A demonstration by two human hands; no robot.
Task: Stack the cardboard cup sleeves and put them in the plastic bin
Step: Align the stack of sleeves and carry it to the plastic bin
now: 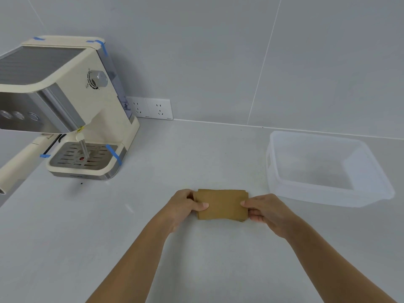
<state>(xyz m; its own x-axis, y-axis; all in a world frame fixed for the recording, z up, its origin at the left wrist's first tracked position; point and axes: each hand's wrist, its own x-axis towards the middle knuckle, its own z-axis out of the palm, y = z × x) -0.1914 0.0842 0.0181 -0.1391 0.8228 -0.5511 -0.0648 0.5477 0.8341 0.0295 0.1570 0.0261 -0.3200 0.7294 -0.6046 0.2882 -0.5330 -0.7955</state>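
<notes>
On counter point(196, 259), L hand point(185, 204), R hand point(269, 212), gripping sleeves point(223, 205)

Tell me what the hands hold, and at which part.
Both hold the stack of cardboard sleeves: the left hand grips its left end, the right hand its right end, thumbs on top.

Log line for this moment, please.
stage: sleeves stacked | left hand + right hand: gripping sleeve stack ends | plastic bin: empty

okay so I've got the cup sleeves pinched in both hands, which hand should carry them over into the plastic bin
Probably the right hand. The plastic bin sits on the counter to the right of the cardboard sleeves, nearer that hand, while the left hand would have to cross over.
</notes>
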